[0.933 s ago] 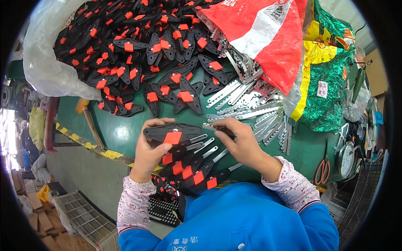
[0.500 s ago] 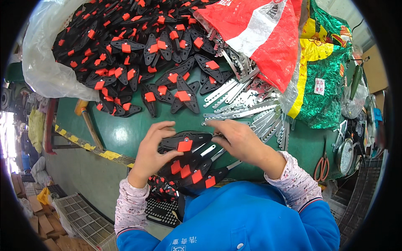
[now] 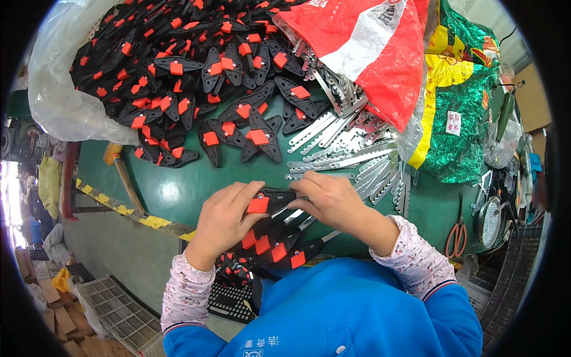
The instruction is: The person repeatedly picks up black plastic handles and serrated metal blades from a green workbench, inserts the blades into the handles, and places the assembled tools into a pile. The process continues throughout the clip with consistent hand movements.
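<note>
My left hand (image 3: 227, 221) is closed round a black plastic part (image 3: 277, 199) with a red square block on it. At the part's right end, the thumb and fingers of my right hand (image 3: 335, 201) pinch together. Whether a metal strip is also between those fingertips is hidden. Just below, at the table's near edge, several similar black parts with red blocks (image 3: 279, 251) lie side by side. Metal strips stick out of their right ends. Beyond my right hand spreads a pile of notched metal strips (image 3: 375, 172).
A big heap of black-and-red parts (image 3: 178, 107) spills from a clear plastic bag (image 3: 53, 101). Red (image 3: 380, 71) and green foil bags (image 3: 458, 143) stand at the back right. A wooden-handled hammer (image 3: 126, 178) lies left; red-handled scissors (image 3: 457, 235) lie right.
The held part has moved a little nearer to me, and my left fingers now cover more of its left end. My right fingertips have shifted left and closed over its right end.
</note>
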Demonstrator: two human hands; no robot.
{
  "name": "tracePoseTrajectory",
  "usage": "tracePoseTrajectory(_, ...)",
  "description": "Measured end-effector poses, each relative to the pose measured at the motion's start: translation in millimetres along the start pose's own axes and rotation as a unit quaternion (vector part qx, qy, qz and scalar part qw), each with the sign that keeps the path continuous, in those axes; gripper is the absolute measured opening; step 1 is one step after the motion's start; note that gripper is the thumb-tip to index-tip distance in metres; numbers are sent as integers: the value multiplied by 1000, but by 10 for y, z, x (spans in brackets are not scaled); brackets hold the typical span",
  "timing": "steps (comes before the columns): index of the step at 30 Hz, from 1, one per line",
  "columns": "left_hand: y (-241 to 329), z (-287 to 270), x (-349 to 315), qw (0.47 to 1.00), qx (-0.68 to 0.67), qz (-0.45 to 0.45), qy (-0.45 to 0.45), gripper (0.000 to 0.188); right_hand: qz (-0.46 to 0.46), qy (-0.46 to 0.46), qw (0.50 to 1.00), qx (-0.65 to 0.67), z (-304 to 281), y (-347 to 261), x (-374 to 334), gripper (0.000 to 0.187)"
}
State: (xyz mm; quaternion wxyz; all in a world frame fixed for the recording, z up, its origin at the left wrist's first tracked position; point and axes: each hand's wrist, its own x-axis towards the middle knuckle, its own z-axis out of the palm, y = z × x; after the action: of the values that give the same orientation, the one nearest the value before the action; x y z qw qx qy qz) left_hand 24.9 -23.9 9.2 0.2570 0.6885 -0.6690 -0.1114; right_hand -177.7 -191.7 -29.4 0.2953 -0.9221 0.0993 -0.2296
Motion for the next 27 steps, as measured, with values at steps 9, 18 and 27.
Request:
tracePoseTrajectory(9, -46, 307, -187, 994, 58, -17, -94, 77, -122, -231, 964, 58, 40, -126, -82, 115)
tracePoseTrajectory(18, -193, 69, -511, 976, -7, -106, -189, 30, -186, -121, 974, 49, 858, -278, -387, 81)
tracePoseTrajectory(27, -395, -738, -1207, 966, -15, -214, -141, 23, -264, 33, 957, 112, 1302, -967, 402, 23)
